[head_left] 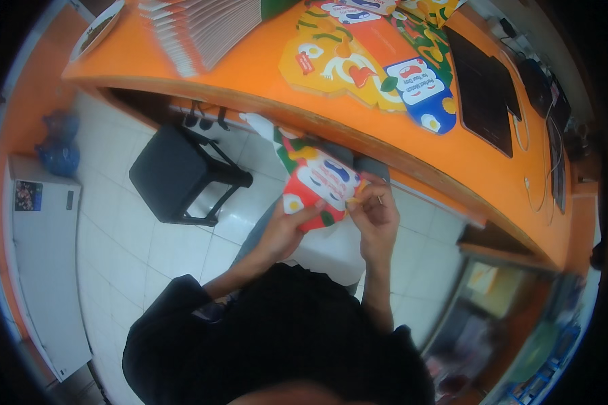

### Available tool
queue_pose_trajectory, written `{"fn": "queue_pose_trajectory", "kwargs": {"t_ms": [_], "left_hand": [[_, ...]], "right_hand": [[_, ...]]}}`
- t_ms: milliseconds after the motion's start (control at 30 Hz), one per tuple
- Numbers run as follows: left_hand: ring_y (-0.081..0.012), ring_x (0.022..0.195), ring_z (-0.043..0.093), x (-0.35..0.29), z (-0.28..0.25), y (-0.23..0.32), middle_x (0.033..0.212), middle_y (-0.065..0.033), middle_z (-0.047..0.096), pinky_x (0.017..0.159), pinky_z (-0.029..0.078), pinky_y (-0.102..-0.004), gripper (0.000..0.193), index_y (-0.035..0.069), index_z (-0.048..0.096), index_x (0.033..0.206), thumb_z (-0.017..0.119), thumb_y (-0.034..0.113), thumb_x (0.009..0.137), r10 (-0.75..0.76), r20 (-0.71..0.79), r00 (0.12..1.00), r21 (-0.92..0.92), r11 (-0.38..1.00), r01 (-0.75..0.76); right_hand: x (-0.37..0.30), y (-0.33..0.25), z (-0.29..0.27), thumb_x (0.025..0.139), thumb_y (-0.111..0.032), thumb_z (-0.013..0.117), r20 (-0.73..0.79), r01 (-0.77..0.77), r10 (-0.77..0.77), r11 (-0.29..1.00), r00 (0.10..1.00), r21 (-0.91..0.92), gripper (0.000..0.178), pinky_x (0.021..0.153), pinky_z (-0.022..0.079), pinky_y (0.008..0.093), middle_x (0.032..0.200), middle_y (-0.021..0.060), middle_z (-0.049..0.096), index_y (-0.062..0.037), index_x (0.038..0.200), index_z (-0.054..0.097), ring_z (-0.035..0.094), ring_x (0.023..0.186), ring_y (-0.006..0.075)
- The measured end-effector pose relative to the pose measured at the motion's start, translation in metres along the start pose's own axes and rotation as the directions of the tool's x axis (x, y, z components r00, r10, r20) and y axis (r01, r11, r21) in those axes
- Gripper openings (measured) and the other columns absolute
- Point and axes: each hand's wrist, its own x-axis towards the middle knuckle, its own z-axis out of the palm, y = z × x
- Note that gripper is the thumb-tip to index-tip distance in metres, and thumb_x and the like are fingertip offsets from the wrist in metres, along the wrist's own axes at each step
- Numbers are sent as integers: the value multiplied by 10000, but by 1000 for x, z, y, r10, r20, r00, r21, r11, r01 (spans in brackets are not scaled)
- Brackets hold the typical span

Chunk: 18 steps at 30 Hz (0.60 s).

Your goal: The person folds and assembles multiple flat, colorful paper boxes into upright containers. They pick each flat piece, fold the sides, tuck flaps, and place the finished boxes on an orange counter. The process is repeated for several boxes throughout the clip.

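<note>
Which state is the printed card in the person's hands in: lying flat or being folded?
Being folded: the printed card bends between the left hand and right hand, unlike the flat sheets on the orange counter.

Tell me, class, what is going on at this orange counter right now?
A person seated at the orange counter holds a colourful printed carton blank in both hands. The left hand grips its lower edge, while the right hand pinches its right side with the fingers. More flat printed blanks lie on the counter, beside a fanned stack of sheets. A black stool stands below.
</note>
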Motion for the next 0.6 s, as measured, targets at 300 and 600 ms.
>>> {"fn": "queue_pose_trajectory", "kwargs": {"t_ms": [300,600], "left_hand": [[-258,1091,572,22,-9,39,1162,-152,575,933,484,-375,420,-26,428,1240,572,164,894,-322,381,867,-316,836,449],[-209,1037,589,15,20,49,1077,-98,555,873,508,-315,477,87,433,1211,692,192,824,-222,305,926,323,939,118]], "right_hand": [[23,-43,-19,680,-38,797,243,328,-231,783,942,-529,228,574,370,217,749,23,607,-25,876,682,458,629,68],[26,-44,-13,731,38,721,0,182,-192,930,981,-320,305,538,335,195,738,-4,467,-51,1022,714,434,628,56]]}}
